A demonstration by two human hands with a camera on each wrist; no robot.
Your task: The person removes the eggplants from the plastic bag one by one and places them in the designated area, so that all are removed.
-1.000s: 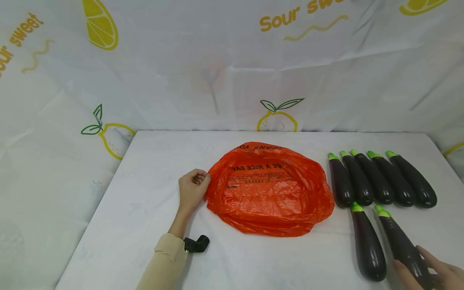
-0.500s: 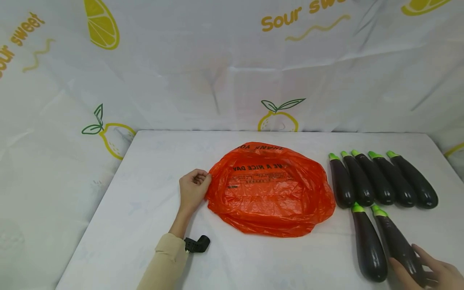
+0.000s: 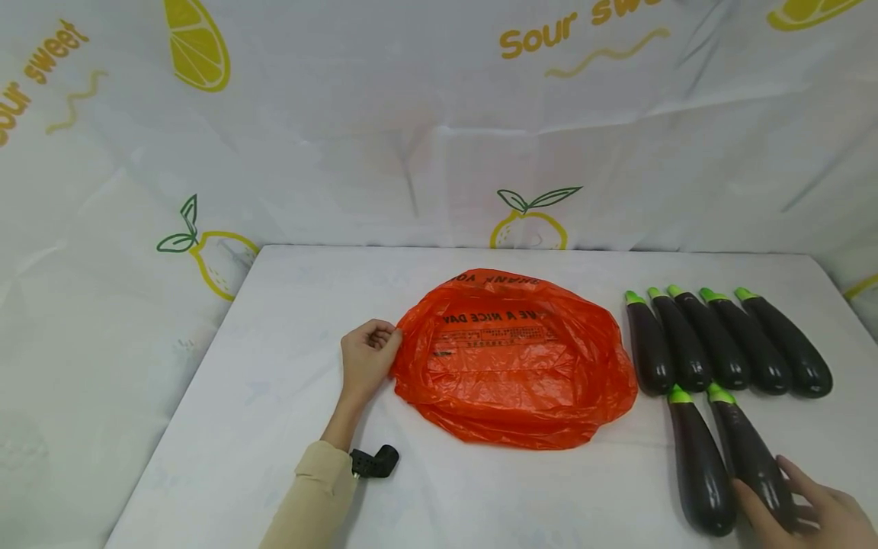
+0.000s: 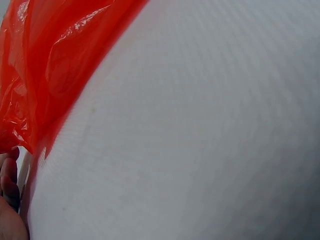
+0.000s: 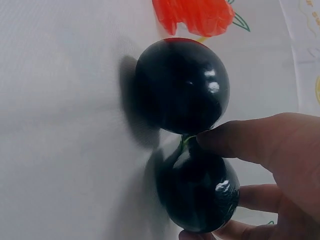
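A red plastic bag (image 3: 504, 366) with black print lies spread on the white table, its mouth open upward. My left hand (image 3: 366, 358) pinches the bag's left edge between thumb and fingers. In the left wrist view only a bit of that hand shows, beneath the red bag (image 4: 60, 55). At the front right, my right hand (image 3: 816, 507) grips the fat lower end of a dark eggplant (image 3: 751, 457) lying on the table. A second eggplant (image 3: 700, 465) lies just left of it. The right wrist view shows thumb and fingers around the held eggplant (image 5: 200, 190).
Several eggplants (image 3: 716, 343) with green stem ends lie side by side in a back row, right of the bag. The white table (image 3: 274, 427) meets a lemon-print cloth (image 3: 357, 168) at the back. A black camera (image 3: 376, 462) sits at the left wrist.
The right hand has slid the gripped eggplant forward and left, closer beside the other front eggplant. The left hand and the bag have stayed in place.
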